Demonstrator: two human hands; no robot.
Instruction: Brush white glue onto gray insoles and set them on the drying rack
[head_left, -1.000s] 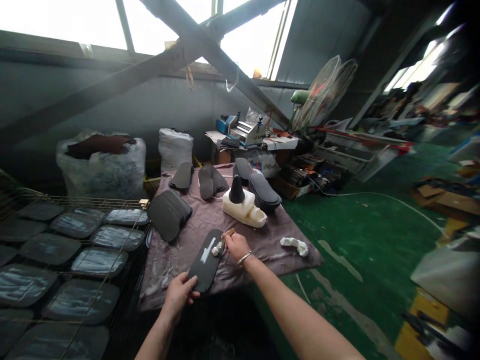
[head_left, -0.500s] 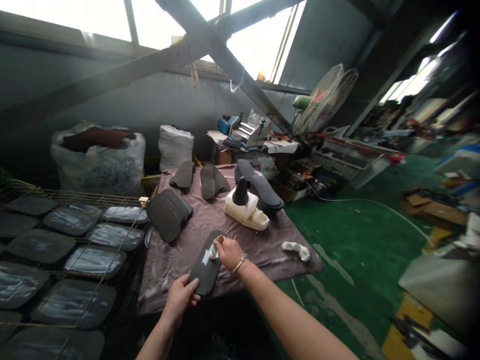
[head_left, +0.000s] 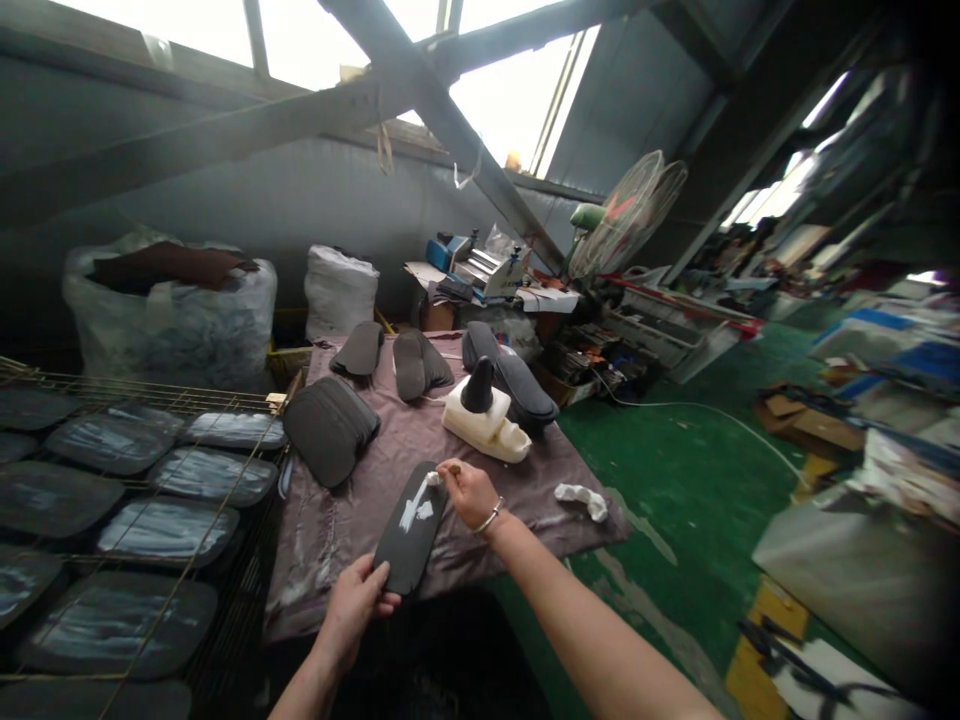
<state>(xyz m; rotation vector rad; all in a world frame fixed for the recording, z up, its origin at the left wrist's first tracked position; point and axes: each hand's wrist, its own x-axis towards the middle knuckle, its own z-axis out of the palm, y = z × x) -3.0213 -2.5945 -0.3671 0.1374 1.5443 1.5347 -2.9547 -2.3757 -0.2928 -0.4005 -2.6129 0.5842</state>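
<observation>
Paste (head_left: 410,514), white and smeared, is marking one dark grey, rounded oblong pad (head_left: 399,570) at the near edge of the mauve cloth-covered table (head_left: 356,520). Your left hand (head_left: 360,597) is gripping its near end; your right hand (head_left: 469,495) is pinching one brown-ended applicator (head_left: 454,469), mostly hidden. At least five dark pad stacks (head_left: 326,435) are lying farther away; one cream plastic bottle (head_left: 478,425) is partly blocking the rightmost. One crumpled white strip (head_left: 581,499) is lying right.

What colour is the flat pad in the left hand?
The pad is dark grey with white smears, seen best in the head view.
</observation>
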